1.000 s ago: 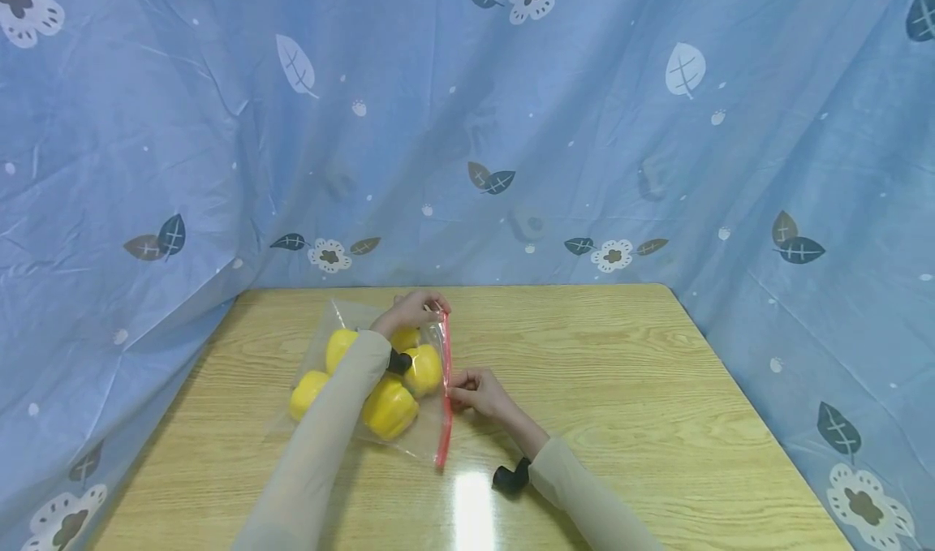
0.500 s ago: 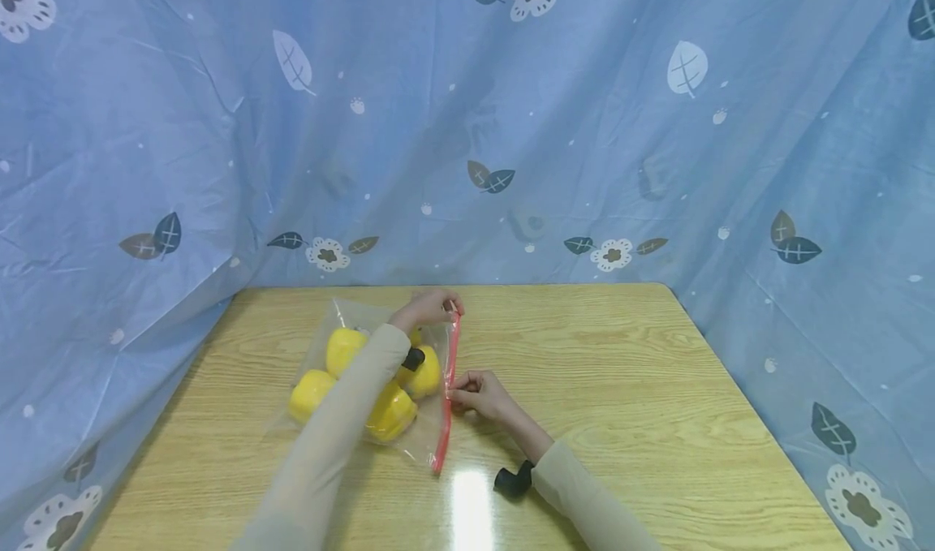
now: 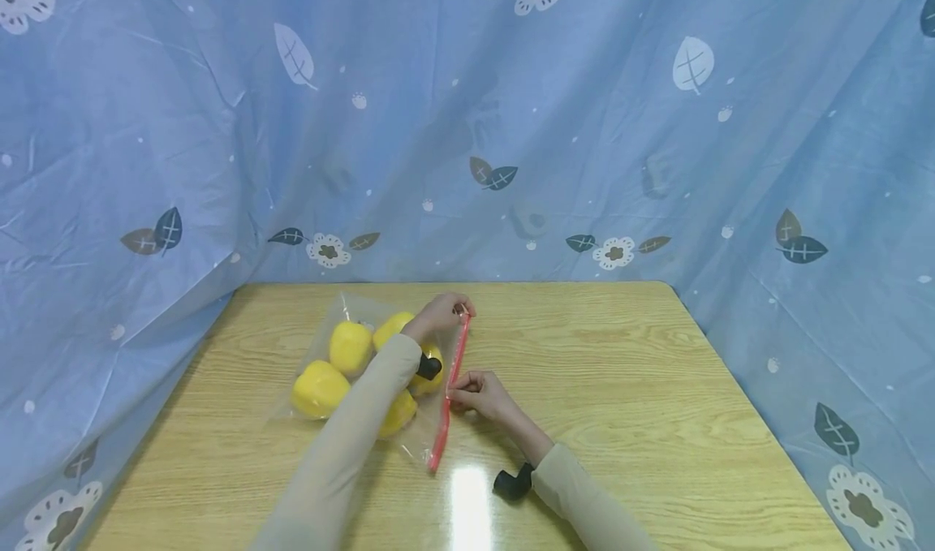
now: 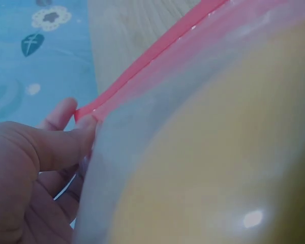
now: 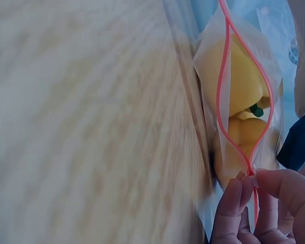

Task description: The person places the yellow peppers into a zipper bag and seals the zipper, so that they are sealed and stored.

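A clear zip bag [image 3: 418, 439] with a red zip edge [image 3: 440, 441] lies on the table, holding several yellow bell peppers [image 3: 351, 348]. My left hand [image 3: 442, 312] pinches the far corner of that edge between thumb and fingers, as the left wrist view confirms. Midway along the zip, my right hand [image 3: 484, 395] pinches it at what looks like a small clear slider [image 5: 251, 174]. Above this pinch, in the right wrist view, the two red strips stand apart and a green pepper stem [image 5: 256, 109] shows; below it they run together. My left forearm hides some peppers.
The wooden table [image 3: 621, 389] stretches right of the bag. Behind and at both sides hangs a blue patterned curtain [image 3: 584, 129]. Black devices sit at my left wrist [image 3: 429, 366] and right wrist [image 3: 514, 484].
My left hand has moved right, drawing the bag's far corner along, so the zip edge slants more. Some peppers show more from behind my forearm. My right hand has hardly moved.
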